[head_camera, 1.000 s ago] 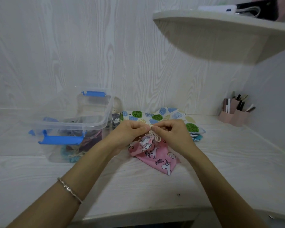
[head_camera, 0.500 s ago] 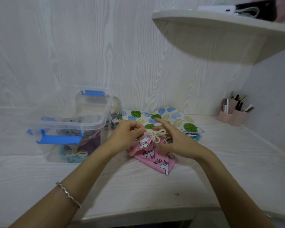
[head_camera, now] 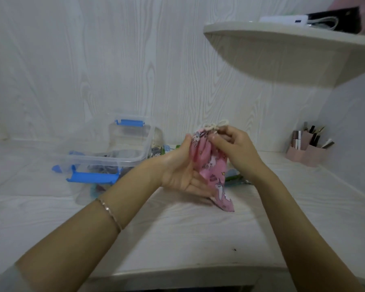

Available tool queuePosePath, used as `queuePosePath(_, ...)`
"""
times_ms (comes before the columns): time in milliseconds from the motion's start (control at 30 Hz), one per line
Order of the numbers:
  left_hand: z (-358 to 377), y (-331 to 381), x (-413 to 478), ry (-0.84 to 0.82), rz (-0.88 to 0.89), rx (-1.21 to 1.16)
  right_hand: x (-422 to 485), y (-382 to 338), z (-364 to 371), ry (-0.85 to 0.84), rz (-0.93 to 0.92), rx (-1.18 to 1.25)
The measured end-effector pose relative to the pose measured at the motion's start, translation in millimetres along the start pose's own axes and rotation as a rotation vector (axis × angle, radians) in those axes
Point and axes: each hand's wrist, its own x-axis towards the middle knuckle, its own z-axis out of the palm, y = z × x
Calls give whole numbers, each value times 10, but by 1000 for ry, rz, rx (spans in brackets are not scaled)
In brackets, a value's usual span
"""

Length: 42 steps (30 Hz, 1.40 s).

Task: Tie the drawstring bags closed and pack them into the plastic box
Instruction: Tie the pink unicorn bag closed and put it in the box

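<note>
A pink unicorn-print drawstring bag (head_camera: 211,165) is lifted off the desk, hanging upright with its cream cord (head_camera: 214,125) tied in a bow at the top. My right hand (head_camera: 234,148) pinches the bag's gathered neck just below the bow. My left hand (head_camera: 181,171) lies palm-up against the bag's left side and underside, fingers straight. The clear plastic box (head_camera: 114,157) with blue latches stands to the left, open, with several bags inside. A leaf-print bag (head_camera: 233,175) lies on the desk behind my hands, mostly hidden.
A pink pen holder (head_camera: 308,148) stands at the right against the wall. A rounded shelf (head_camera: 282,41) with a white device and cables juts out overhead on the right. The desk's front edge (head_camera: 177,272) runs below my forearms.
The pink bag has been raised from the desk to an upright hang. My right hand moved up to its neck, and my left hand turned palm-up beneath it. The view shifted up.
</note>
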Motion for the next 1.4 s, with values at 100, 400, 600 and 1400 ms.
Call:
queuePosePath(100, 95, 156, 91, -20, 121, -168, 62, -257, 13, 0, -114, 11)
queuePosePath(400, 382, 865, -222, 7, 611, -342, 100, -810, 133, -24, -421, -81)
queuePosePath(600, 5, 1220, -753, 193, 816, -440, 310, -927, 421, -67, -502, -39)
queuePosePath(1400, -1183, 858, -932, 647, 249, -408, 868, -305, 1295, -422, -52, -188)
